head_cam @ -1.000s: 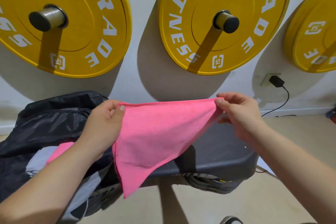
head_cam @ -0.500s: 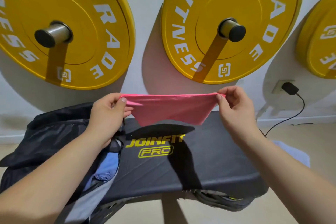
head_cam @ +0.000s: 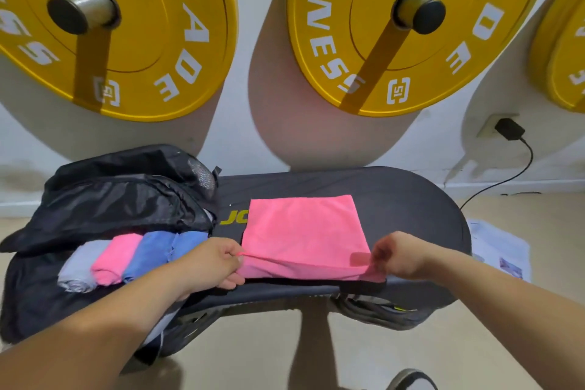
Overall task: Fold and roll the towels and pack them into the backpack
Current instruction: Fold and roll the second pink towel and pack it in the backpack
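A pink towel (head_cam: 304, 231) lies folded flat on the black bench (head_cam: 411, 199). My left hand (head_cam: 218, 263) pinches its near left corner and my right hand (head_cam: 395, 253) pinches its near right corner, lifting that near edge slightly. To the left, the open black backpack (head_cam: 120, 199) holds several rolled towels side by side: a grey roll (head_cam: 77, 266), a pink roll (head_cam: 115, 260) and blue rolls (head_cam: 164, 247).
Yellow weight plates (head_cam: 395, 28) hang on pegs on the wall behind the bench. A charger (head_cam: 508, 128) is plugged into a wall socket at right, its cable trailing to the floor. Papers (head_cam: 500, 250) lie on the floor at right. A shoe (head_cam: 411, 380) shows at the bottom.
The pink towel, held up in the air by its top corners, has come down flat onto the bench. Both hands moved down and toward me to its near edge.
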Available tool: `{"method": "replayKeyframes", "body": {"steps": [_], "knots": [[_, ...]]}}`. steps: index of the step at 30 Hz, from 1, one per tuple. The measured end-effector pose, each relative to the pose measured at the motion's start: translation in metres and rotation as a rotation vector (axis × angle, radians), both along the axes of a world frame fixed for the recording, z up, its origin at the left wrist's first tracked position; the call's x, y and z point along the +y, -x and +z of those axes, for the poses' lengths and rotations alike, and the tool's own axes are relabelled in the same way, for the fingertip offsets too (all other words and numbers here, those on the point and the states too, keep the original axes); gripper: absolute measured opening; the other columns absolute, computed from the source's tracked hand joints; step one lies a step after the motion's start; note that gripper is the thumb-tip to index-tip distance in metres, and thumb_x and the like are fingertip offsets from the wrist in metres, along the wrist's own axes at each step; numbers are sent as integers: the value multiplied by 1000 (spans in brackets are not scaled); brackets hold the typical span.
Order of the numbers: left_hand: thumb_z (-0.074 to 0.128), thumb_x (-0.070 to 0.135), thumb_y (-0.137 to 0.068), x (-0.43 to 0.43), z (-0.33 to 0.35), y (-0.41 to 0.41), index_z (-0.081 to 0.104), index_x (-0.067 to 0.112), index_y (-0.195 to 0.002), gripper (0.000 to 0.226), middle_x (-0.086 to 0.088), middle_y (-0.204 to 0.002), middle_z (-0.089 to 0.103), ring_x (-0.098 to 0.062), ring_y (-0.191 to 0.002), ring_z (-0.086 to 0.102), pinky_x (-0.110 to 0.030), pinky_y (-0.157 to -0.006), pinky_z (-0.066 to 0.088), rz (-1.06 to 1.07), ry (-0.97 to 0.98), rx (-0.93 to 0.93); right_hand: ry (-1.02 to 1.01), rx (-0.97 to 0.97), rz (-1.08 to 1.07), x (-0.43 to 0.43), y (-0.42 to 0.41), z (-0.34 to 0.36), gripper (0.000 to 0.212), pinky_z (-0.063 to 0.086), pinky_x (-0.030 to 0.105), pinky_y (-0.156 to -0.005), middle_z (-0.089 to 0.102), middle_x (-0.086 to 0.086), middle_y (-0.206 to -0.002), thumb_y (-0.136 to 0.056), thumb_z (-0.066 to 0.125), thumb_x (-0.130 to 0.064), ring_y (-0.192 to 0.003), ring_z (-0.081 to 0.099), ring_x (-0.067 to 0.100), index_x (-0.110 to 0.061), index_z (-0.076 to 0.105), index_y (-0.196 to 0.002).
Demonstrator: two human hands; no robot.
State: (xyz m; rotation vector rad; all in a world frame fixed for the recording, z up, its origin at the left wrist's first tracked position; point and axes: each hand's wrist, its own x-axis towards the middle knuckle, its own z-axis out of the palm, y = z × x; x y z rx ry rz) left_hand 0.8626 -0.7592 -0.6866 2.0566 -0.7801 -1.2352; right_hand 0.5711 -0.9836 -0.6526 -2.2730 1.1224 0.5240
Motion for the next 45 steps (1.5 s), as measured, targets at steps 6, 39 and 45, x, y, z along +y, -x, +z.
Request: {"method": "replayKeyframes", "body": {"steps": [6,39,45], "knots": [[45,21,-104,-2,2,0,55,5,-106,19,-15,-66,74,-22,-48,56,-22,-42,40,-208,-174,-157,-168,-59,-210,2,9,3,15,57,26,-60,73,0,-83,-89,61,-11,-70,67,10,-18,72,-96],[73,28,-82,-99,-62,-42,51,28,-99,27,-1,-111,39,-24,-92,58,-36,-91,49,-325,-196,-677,162,-219,-42,-92,-78,-100,19,47,28,-80,45,-4,-99,-85,76,-40,-80,57,15,-28,65,-96],[65,21,-85,-105,-63,-39,52,14,-108,28,1,-94,57,-26,-95,57,-32,-76,46,-312,-274,-660,135,-285,-35,-88,-79,-101,33,51,34,-93,69,-3,-112,-85,75,-30,-107,64,21,-23,65,-116]]}}
